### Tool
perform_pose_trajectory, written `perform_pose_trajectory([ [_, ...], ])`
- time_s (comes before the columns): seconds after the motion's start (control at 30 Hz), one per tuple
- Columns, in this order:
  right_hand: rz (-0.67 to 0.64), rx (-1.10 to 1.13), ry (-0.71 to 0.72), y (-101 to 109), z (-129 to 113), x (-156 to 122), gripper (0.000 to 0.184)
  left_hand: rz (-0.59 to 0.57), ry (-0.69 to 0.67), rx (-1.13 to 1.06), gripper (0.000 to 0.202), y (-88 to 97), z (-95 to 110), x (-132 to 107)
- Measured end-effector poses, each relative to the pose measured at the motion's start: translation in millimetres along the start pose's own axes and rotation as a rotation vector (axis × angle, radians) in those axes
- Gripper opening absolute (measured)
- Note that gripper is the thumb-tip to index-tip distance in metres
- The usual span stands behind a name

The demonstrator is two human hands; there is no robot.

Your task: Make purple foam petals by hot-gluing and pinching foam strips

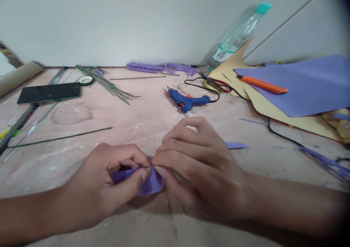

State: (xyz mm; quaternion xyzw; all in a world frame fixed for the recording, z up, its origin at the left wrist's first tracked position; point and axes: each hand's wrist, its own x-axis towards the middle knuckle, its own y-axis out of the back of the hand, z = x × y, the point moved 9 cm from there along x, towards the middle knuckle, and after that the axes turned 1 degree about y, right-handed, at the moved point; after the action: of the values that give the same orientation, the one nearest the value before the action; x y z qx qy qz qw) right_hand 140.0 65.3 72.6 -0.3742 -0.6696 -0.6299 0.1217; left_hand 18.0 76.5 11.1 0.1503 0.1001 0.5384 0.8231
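Purple piece (153,186): sitting between my two hands, low over the near part of the desk (131,121); whether its lower edge is touching the surface, I cannot tell.

Handling: I am judging it very light, thin and soft, folding readily, probably creasing or tearing under a hard tug. For grip I am favouring the gathered top edge, thumb against fingertip, leaving the loose curve below free.

Left hand (101,183): thumb and index finger are pinching the piece at the gather; the other fingers are curling behind it, partly hidden.

Right hand (206,170): thumb and fingertips are pinching the same edge, right beside the left fingertips; the upper fingers are bending loosely above.

Nearby: the glue gun (188,100) is lying beyond my right hand; a purple scrap (237,145) is showing just past that hand.
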Motion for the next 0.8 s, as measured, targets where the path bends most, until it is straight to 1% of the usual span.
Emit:
perform_pose_trajectory([
  [0.13, -0.013, -0.127, 0.055, 0.4, -8.1, -2.4, 0.007, -0.01, 0.041, 0.005, 0.018, -2.0, -3.5, -1.3],
  [0.27, -0.016, -0.185, 0.047, 1.0, -9.1, -0.1, 0.01, -0.051, 0.072, 0.019, 0.022, -5.3, -5.3, -0.3],
  [0.33, -0.021, -0.201, 0.0, 2.4, 1.5, 1.7, 0.013, -0.055, 0.045, 0.022, 0.021, -4.8, -2.3, 0.3],
  [0.43, -0.027, -0.233, -0.106, 8.1, 28.6, 3.8, 0.014, -0.029, -0.015, 0.04, 0.017, -0.5, 3.3, 0.6],
  [0.5, -0.031, -0.192, -0.164, 13.1, 44.7, 5.1, 0.013, -0.015, -0.027, 0.035, 0.017, 2.6, 4.0, 1.2],
  [0.57, -0.029, -0.152, -0.211, 19.0, 54.5, 6.1, 0.017, 0.008, -0.021, 0.0, 0.017, 6.4, 2.4, 2.4],
  [0.67, 0.001, -0.173, -0.258, 32.3, 57.4, 4.8, 0.024, 0.037, 0.004, -0.066, 0.018, 10.4, -2.0, 4.8],
  [0.73, -0.001, -0.187, -0.255, 39.7, 53.6, 1.8, 0.023, 0.025, 0.036, -0.125, 0.018, 9.0, -6.0, 6.3],
  [0.8, -0.03, -0.18, -0.225, 43.3, 47.2, -1.7, 0.019, 0.002, 0.078, -0.194, 0.019, 5.7, -9.9, 7.5],
])
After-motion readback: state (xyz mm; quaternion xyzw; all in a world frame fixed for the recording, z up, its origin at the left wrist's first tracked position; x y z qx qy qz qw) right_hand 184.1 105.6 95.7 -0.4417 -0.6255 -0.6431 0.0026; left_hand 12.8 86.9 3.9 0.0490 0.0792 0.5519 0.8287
